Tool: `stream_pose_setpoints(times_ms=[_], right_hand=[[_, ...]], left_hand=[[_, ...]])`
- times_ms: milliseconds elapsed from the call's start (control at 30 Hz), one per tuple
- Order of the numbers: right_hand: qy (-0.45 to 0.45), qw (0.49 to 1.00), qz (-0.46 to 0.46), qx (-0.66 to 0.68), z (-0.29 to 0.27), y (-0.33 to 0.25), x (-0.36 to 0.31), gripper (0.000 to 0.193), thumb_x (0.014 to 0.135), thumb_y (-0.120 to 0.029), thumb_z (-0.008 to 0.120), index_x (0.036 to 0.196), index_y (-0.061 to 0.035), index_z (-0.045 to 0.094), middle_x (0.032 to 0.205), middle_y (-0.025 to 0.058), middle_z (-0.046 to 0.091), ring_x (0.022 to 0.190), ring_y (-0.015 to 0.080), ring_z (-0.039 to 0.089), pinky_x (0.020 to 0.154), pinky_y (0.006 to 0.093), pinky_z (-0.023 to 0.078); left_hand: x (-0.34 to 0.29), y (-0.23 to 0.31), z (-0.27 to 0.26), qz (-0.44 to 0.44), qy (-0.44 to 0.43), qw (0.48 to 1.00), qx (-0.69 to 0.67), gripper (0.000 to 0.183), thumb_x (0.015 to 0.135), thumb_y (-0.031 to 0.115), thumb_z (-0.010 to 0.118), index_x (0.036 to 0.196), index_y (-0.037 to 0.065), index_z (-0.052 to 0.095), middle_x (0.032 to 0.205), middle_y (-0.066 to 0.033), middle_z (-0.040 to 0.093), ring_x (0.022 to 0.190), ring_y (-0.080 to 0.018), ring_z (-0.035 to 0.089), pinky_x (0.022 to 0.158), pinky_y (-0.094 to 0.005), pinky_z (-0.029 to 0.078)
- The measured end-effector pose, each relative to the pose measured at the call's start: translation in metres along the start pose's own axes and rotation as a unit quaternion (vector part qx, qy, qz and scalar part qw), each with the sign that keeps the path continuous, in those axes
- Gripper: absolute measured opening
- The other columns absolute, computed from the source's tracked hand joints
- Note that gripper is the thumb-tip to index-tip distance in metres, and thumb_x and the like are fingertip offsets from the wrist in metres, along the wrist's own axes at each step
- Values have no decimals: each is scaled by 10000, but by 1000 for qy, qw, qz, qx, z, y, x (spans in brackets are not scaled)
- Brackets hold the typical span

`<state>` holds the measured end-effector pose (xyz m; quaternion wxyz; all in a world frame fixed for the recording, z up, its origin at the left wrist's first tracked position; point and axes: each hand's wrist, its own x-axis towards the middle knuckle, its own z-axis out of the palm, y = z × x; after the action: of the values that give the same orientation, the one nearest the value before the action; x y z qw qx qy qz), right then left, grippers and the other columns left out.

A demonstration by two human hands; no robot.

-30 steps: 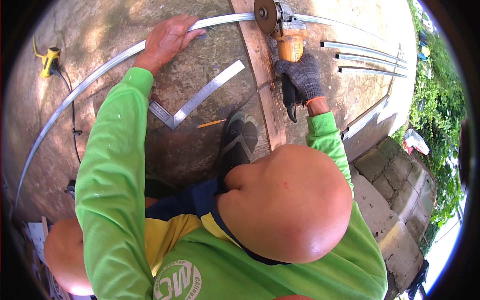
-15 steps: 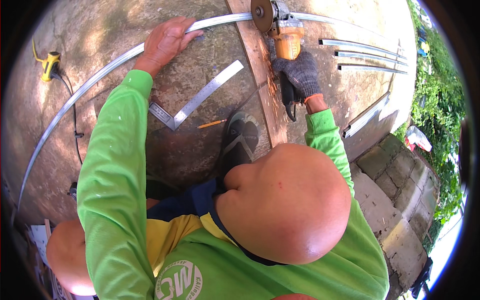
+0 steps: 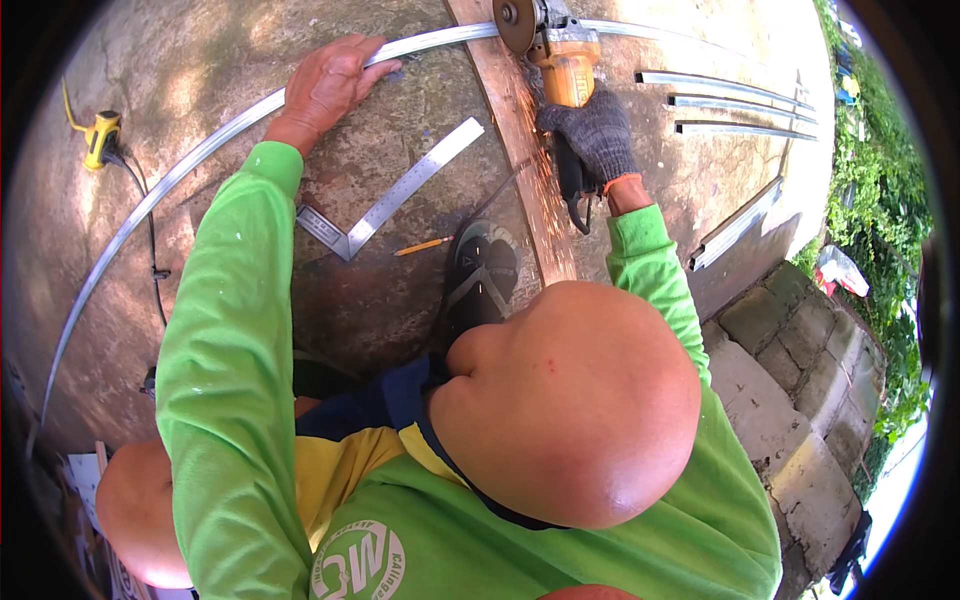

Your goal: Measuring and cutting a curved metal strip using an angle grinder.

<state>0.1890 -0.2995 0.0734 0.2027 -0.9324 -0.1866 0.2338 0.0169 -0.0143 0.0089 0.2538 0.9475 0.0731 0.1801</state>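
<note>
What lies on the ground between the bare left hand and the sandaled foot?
In the head view, a steel square and a pencil lie between the left hand and the sandaled foot.

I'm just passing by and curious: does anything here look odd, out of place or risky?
Yes. Only the right hand, on the orange angle grinder, wears a glove; the left hand pressing down the long metal strip is bare. Sparks scatter along the wooden plank toward a foot in an open sandal.
</note>
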Motion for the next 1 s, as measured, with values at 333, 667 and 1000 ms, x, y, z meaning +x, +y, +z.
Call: stream_pose_setpoints(times_ms=[333, 667, 1000], right_hand=[[5, 1000, 5, 1, 2, 3, -6, 612, 594, -432, 820, 981, 14, 664, 840, 198, 701, 796, 343, 698, 718, 427, 549], [-9, 1000, 10, -9, 3, 10, -7, 607, 598, -418, 827, 1008, -1, 663, 863, 195, 706, 818, 334, 701, 737, 425, 550], [-13, 1000, -12, 8, 0, 14, 0, 625, 596, -409, 831, 1031, -1, 646, 906, 199, 701, 849, 339, 692, 751, 424, 548]], left_hand=[[0, -2, 0, 6, 8, 1000, 2, 284, 873, 343, 695, 1014, 97, 678, 861, -113, 647, 799, -357, 634, 680, -439, 511], [0, -5, 4, 14, 21, 1000, 11, 284, 869, 338, 701, 1003, 89, 681, 875, -108, 658, 801, -356, 640, 679, -435, 516], [-1, -1, -1, 14, 2, 1000, 18, 344, 882, 321, 697, 1067, 30, 684, 899, -144, 673, 778, -356, 646, 677, -416, 518]])
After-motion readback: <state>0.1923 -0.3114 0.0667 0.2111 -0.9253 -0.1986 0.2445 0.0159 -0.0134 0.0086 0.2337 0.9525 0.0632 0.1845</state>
